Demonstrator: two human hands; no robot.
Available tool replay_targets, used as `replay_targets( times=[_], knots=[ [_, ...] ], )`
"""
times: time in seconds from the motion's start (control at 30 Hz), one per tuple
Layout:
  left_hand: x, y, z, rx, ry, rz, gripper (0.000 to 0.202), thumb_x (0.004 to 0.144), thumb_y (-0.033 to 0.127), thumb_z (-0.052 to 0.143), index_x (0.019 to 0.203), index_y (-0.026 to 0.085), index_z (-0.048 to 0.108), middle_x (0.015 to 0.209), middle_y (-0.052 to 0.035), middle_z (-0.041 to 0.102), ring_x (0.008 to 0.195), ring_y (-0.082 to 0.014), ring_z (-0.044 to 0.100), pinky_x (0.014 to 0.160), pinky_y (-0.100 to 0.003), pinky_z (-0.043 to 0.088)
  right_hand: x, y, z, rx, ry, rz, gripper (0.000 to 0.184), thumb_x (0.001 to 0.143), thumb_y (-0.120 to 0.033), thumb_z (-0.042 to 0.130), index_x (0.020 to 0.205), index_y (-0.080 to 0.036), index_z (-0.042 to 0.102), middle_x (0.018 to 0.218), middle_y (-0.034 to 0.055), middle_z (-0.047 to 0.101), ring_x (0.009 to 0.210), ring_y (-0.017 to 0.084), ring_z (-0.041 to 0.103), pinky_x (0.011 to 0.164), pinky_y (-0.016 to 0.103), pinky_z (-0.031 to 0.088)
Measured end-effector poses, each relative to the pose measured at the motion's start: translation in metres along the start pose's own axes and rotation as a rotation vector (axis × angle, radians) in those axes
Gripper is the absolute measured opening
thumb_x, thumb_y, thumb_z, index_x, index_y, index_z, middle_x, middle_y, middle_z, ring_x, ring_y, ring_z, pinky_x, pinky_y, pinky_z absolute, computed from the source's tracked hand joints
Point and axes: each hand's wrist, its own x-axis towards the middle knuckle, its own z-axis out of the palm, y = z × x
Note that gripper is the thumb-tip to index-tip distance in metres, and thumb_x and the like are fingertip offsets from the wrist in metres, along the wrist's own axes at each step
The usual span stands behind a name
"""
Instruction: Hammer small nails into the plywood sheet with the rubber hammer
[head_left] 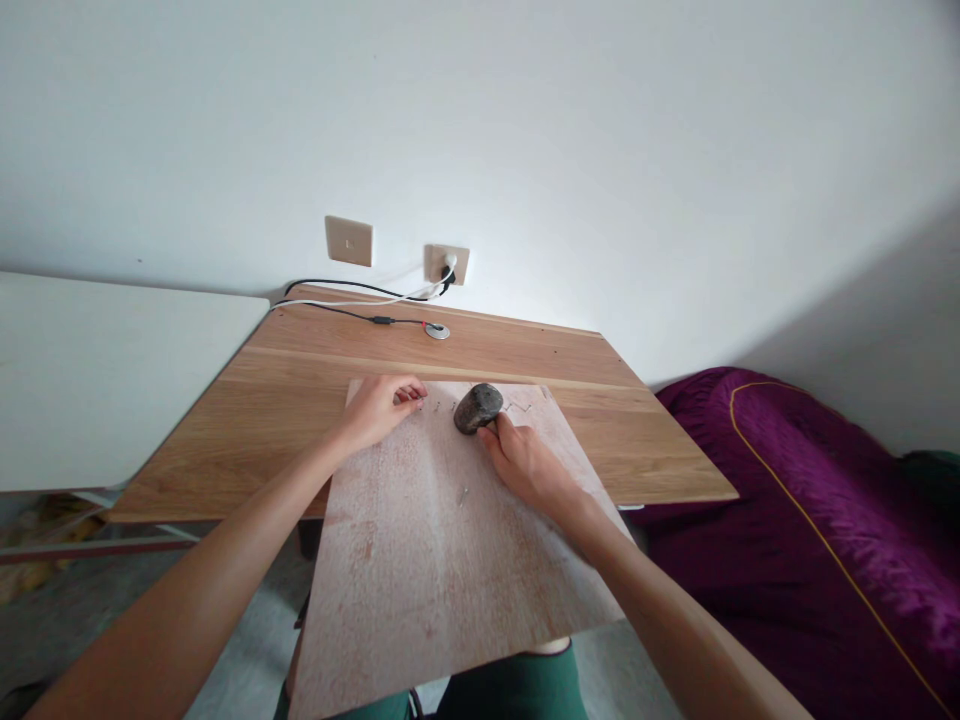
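A pale plywood board [435, 540] rests from my lap onto the wooden table [285, 400]. My right hand [529, 465] is closed round a dark hammer head [477, 407] lying on the board near its far edge. My left hand [382, 405] sits at the board's far left corner, fingers pinched on a small thing I cannot make out, probably a nail. Several small nails [517, 405] stand along the far edge, and one nail [463, 492] lies mid-board.
Black and white cables [360, 300] run from a wall socket [446, 263] over the table's back edge. A white cabinet [112, 370] stands at the left. A purple bedspread [810, 530] lies at the right. The wall is close behind.
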Motion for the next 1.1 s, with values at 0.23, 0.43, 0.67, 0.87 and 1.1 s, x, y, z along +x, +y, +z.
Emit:
replay_targets(
  times=[0.23, 0.43, 0.67, 0.87, 1.1],
  knots=[
    [-0.0014, -0.0014, 0.0032, 0.000, -0.012, 0.038, 0.005, 0.084, 0.016, 0.069, 0.086, 0.020, 0.072, 0.081, -0.0008, 0.077, 0.075, -0.0157, 0.070, 0.075, -0.028, 0.055, -0.0022, -0.0029, -0.0031, 0.011, -0.002, -0.001, 0.029, 0.110, -0.032, 0.036, 0.111, -0.014, 0.059, 0.095, 0.0159, 0.078, 0.084, 0.024, 0.072, 0.064, 0.030, 0.034],
    [-0.0016, -0.0019, 0.0053, 0.056, 0.001, 0.060, 0.002, 0.083, 0.018, 0.072, 0.083, 0.020, 0.072, 0.077, 0.0002, 0.074, 0.073, -0.0157, 0.067, 0.070, -0.027, 0.050, -0.0030, -0.0054, -0.0057, 0.016, -0.011, 0.009, 0.029, 0.110, -0.032, 0.036, 0.111, -0.014, 0.059, 0.096, 0.0162, 0.078, 0.085, 0.023, 0.072, 0.064, 0.029, 0.035],
    [-0.0028, -0.0007, 0.0085, 0.081, 0.019, 0.036, 0.006, 0.085, 0.015, 0.070, 0.083, 0.020, 0.072, 0.077, -0.0003, 0.074, 0.073, -0.0162, 0.069, 0.072, -0.028, 0.050, -0.0017, -0.0027, -0.0026, 0.011, -0.002, 0.011, 0.029, 0.110, -0.031, 0.037, 0.113, -0.013, 0.060, 0.095, 0.0153, 0.078, 0.082, 0.023, 0.072, 0.062, 0.029, 0.033],
    [-0.0046, -0.0046, 0.0074, 0.037, 0.020, 0.010, 0.015, 0.084, 0.014, 0.070, 0.098, 0.020, 0.070, 0.085, -0.0017, 0.078, 0.079, -0.0176, 0.073, 0.076, -0.030, 0.054, -0.0021, -0.0061, -0.0055, 0.010, -0.006, 0.020, 0.029, 0.110, -0.031, 0.037, 0.112, -0.014, 0.060, 0.094, 0.0149, 0.078, 0.082, 0.023, 0.072, 0.062, 0.030, 0.033],
    [-0.0072, -0.0056, 0.0090, 0.107, 0.023, 0.028, 0.030, 0.085, 0.006, 0.066, 0.111, 0.022, 0.067, 0.091, -0.0025, 0.080, 0.086, -0.0197, 0.076, 0.083, -0.034, 0.055, -0.0028, -0.0056, -0.0068, 0.039, -0.018, 0.020, 0.025, 0.109, -0.030, 0.039, 0.112, -0.016, 0.060, 0.093, 0.0130, 0.078, 0.084, 0.023, 0.073, 0.064, 0.029, 0.036]
  ],
)
